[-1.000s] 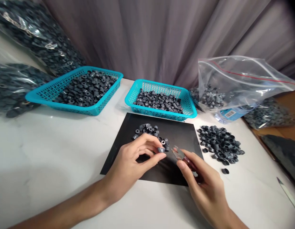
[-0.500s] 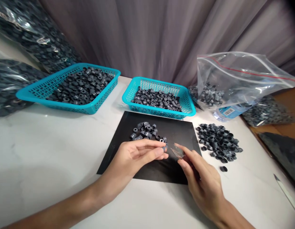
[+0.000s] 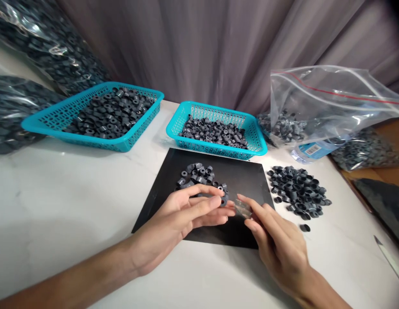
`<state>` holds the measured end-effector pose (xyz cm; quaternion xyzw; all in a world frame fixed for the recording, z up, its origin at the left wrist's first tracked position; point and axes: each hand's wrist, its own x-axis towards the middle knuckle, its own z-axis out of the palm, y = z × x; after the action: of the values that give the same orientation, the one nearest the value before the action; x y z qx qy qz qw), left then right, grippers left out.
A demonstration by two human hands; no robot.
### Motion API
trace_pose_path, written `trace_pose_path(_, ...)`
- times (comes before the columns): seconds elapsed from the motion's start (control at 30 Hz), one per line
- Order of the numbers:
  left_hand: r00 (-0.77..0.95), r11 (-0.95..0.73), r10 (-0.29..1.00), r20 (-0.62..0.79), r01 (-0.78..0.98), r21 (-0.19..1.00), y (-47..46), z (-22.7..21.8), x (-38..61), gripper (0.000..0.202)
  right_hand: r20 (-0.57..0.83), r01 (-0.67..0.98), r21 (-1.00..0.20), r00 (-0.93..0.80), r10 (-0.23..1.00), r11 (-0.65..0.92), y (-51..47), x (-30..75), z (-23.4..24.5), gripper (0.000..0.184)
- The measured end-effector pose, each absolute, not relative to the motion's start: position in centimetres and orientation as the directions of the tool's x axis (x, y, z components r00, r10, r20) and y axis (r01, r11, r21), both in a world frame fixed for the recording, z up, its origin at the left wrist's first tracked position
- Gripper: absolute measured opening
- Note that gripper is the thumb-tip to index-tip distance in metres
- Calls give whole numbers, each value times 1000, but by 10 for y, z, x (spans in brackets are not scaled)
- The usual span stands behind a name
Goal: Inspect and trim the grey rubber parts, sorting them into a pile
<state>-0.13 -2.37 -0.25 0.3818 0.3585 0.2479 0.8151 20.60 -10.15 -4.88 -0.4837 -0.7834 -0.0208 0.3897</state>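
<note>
My left hand [image 3: 189, 212] is over the black mat, its thumb and fingers around a small dark grey cylindrical piece [image 3: 223, 201] with a hole in its end. Close by on the right, my right hand [image 3: 279, 240] pinches a small clear plastic piece [image 3: 242, 208] between thumb and forefinger; its exact kind is not plain. The fingertips of the left hand come almost up to the clear plastic. Behind the left hand, a loose group of grey cylindrical pieces [image 3: 201, 171] lies on the black mat [image 3: 244, 234], partly covered by the fingers.
Two blue baskets [image 3: 128, 143] [image 3: 218, 150] of grey pieces stand at the back. To the right are a heap of dark rings [image 3: 299, 191], a zip bag [image 3: 328, 103], a bottle [image 3: 310, 150] and a pointed blade-like object [image 3: 389, 259]. Filled bags [image 3: 22, 111] sit left.
The fingers of my left hand have spread and reached right, closer to the clear plastic. My right hand has tilted the plastic flatter. The view has shifted slightly.
</note>
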Motion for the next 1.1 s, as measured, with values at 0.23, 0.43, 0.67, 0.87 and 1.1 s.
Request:
trace_pose_path(0.23, 618, 504, 713, -333, -121, 855, -22, -3, 0, 20, 647, 820, -205, -296, 703, 534, -101, 212, -45, 53)
trace_pose_path(0.43, 630, 426, 721, -288, -76, 901, -20, -12, -3, 20, 648, 827, -112, -360, 671, 552, -100, 216, -41, 55)
trace_pose_path(0.67, 627, 318, 743, -234, -24, 948, -18, -12, -4, 20, 604, 815, -43, -439, 665, 577, -99, 221, -38, 53)
trace_pose_path(0.87, 649, 271, 734, -201, -8, 963, -18, -13, -4, 20, 597, 810, -26, -457, 659, 585, -98, 221, -37, 53)
trace_pose_path(1.1, 678, 259, 709, -192, 3, 966, -17, -13, -3, 18, 590, 814, 9, -473, 654, 581, -98, 223, -37, 56)
